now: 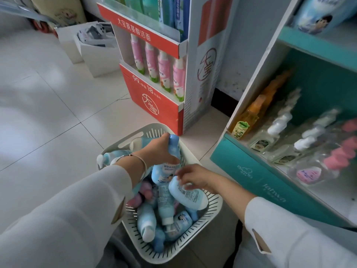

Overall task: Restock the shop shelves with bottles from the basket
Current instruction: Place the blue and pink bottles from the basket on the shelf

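Head view: a pale slatted basket (195, 236) stands on the tiled floor (58, 113), just beside the foot of a teal shelf (251, 171) on the right, and it is heaped with light blue bottles (146, 223) lying at all angles, with something pink (139, 198) among them on the left side. The left hand (157, 150), with a thin bracelet (142, 161) at its wrist, reaches in from the left over the far part of the basket; its fingers are wrapped round a blue bottle (173, 144) that stands nearly upright, the blue cap showing above the hand and the labelled body below it. The right hand (197, 178) comes in from the right, near the left hand but apart from it. Its fingers (181, 172) are bent over the upper end of a second bottle (190, 196), which lies tilted on top of the heap against the basket's right side with its printed back label facing up. The fingers touch it, but the blur hides whether they grip it. On the shelf's lower level stand orange bottles (249, 117) and clear ones with white caps (270, 132). Beyond the basket a red stand (154, 105) holds a row of pink bottles (164, 68).
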Tool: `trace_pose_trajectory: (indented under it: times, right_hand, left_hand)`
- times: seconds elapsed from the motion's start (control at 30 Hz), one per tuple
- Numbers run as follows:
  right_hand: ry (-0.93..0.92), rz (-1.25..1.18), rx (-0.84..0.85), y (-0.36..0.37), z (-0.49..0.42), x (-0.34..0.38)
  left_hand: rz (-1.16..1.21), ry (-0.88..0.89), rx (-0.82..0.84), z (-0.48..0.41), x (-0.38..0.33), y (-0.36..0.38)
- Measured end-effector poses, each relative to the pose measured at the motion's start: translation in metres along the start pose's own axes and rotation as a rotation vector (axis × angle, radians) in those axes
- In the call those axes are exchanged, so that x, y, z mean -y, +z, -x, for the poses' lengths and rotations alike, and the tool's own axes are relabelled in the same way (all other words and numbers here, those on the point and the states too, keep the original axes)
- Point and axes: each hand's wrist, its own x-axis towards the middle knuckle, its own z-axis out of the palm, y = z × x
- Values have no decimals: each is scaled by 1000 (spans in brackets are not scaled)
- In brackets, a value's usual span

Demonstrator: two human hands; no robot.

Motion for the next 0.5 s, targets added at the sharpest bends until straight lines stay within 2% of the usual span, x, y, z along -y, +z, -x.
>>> trace_pose_trajectory:
  times: [0.03, 0.1, 0.17, 0.23, 0.33, 0.5]
  right_hand:
    - [64, 235, 8, 1, -3, -5]
    - [129, 582, 144, 11, -8, -18]
    - [120, 848, 296, 28, -14, -31]
    - [131, 1064, 370, 46, -25, -45]
    - [168, 1211, 384, 67, -44, -60]
    - [262, 1289, 411, 77, -68, -82]
  left_hand:
    - [-42, 25, -6, -1, 2, -1]
    - [-101, 47, -8, -3, 9, -2]
    - [-122, 51, 4, -5, 16, -1]
    - [-128, 58, 28, -9, 23, 0]
    - [-111, 75, 56, -16, 33, -1]
    - [-98, 113, 94, -28, 49, 1]
